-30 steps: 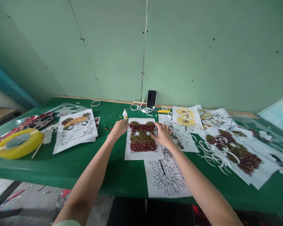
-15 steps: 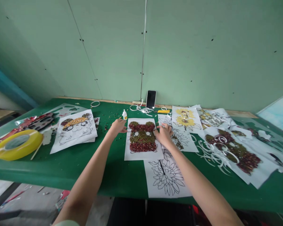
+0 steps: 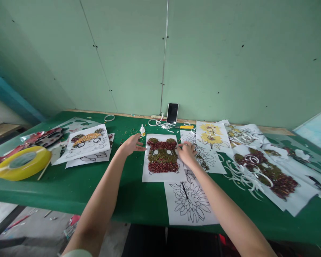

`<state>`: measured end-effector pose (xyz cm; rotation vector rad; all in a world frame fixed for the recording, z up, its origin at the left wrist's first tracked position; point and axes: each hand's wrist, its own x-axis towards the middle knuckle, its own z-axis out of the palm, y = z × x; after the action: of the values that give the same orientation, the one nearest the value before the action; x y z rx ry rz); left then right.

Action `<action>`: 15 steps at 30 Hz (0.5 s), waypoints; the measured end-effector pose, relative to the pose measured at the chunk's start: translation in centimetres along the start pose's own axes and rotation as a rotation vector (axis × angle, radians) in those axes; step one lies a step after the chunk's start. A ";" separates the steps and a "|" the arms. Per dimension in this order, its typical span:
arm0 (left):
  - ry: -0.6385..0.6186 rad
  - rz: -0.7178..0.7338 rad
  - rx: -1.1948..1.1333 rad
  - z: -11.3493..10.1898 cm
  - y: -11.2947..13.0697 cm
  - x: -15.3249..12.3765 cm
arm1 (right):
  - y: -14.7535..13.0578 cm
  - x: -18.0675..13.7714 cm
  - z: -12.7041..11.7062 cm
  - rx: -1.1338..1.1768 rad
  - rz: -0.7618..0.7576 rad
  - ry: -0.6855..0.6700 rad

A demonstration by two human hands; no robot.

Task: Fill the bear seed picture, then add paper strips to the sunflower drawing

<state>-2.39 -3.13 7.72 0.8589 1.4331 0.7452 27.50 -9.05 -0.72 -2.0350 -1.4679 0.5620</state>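
A sheet with a bear-like animal picture [image 3: 163, 156], filled in with red beans and green grains, lies flat before me. Its two round eyes are bare white. My left hand [image 3: 132, 145] is at the sheet's left edge, fingers stretched towards it and apart. Over the upper right edge rests my right hand [image 3: 187, 152], fingers loosely bent and spread, with nothing visible held in them. A small white glue bottle [image 3: 142, 131] stands just beyond my left hand. Under the right forearm lies a flower line drawing [image 3: 189, 205].
On the left are a partly filled animal picture [image 3: 87, 142] and a yellow tape roll [image 3: 23, 163]. A phone [image 3: 172, 113] leans against the wall, near a yellow cutter [image 3: 186, 127]. White paper strips [image 3: 240, 178] and another bean picture [image 3: 273, 175] lie on the right.
My left hand's fingers have spread out more beside the sheet. At the left, the top animal drawing has shifted, showing more of the sheet below. The right hand has barely moved.
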 end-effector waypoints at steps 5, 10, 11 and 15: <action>-0.030 -0.028 -0.045 0.4 0.1 -0.3 | 0.1 0.3 0.1 0.016 0.018 -0.006; -0.074 -0.064 -0.075 0.9 0.1 -0.5 | 0.1 0.4 0.2 0.029 0.024 0.019; -0.086 -0.076 -0.083 1.0 0.2 -0.4 | 0.1 0.4 0.2 0.032 0.024 0.027; -0.025 -0.075 -0.031 1.0 0.2 -0.2 | 0.1 0.4 0.1 0.063 0.028 0.037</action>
<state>-1.38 -3.24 7.90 0.7837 1.4204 0.6962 27.67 -8.63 -0.83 -2.0094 -1.3855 0.5719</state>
